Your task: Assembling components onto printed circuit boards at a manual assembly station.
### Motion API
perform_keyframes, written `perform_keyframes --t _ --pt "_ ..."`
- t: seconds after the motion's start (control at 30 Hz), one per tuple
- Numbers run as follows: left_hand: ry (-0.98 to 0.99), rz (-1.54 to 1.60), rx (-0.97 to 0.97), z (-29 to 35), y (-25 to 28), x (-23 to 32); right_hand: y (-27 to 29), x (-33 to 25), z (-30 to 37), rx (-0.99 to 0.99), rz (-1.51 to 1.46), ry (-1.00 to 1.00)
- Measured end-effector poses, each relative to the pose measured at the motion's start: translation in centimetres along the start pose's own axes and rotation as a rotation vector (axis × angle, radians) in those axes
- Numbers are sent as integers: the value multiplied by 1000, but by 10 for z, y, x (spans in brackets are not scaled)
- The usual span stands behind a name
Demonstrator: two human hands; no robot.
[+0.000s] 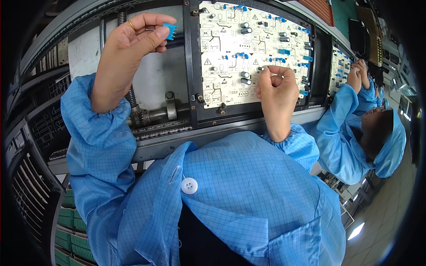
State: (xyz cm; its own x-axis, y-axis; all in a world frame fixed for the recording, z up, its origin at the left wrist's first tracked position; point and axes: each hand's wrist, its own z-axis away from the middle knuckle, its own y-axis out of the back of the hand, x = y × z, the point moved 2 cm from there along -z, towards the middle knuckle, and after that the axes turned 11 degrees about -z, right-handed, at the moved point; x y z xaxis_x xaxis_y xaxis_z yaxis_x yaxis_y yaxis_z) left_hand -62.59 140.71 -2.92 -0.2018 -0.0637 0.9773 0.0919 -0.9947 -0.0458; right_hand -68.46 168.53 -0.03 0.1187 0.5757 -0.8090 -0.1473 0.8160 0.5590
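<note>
Over the left side of the line, my left hand (137, 37) pinches a blue connector (170, 32) between thumb and fingers, its thin metal pins pointing right. A pale circuit board panel (222, 46) lies in a black frame to the right of it. My right hand (278, 88) is down on the panel's lower half, thumb and forefinger pinched at a small black capacitor (261, 69) standing on the board. The hand hides part of the board below it. Larger black capacitors (245, 78) and blue disc parts (241, 55) stand nearby.
The black frame (193, 66) has screws along its edges. A metal shaft and chain (164, 128) run along the near rail. On the right a co-worker in a blue cap and smock (341, 128) reaches toward another board panel (339, 66). Green slotted racks (71, 217) stand at lower left.
</note>
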Motion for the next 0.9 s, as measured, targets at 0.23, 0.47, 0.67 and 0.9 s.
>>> perform_keyframes --t 0.23,0.47,0.67,0.9 --pt "-21 14 43 -6 2 1 1 7 -2 6 324 357" --pt "10 -24 85 -3 5 4 54 -24 -15 -528 262 308" --pt "-6 -62 224 -4 16 -4 110 -59 -151 -139 292 712" --pt "-3 -183 368 40 -10 46 96 -36 -318 221 505 1031"
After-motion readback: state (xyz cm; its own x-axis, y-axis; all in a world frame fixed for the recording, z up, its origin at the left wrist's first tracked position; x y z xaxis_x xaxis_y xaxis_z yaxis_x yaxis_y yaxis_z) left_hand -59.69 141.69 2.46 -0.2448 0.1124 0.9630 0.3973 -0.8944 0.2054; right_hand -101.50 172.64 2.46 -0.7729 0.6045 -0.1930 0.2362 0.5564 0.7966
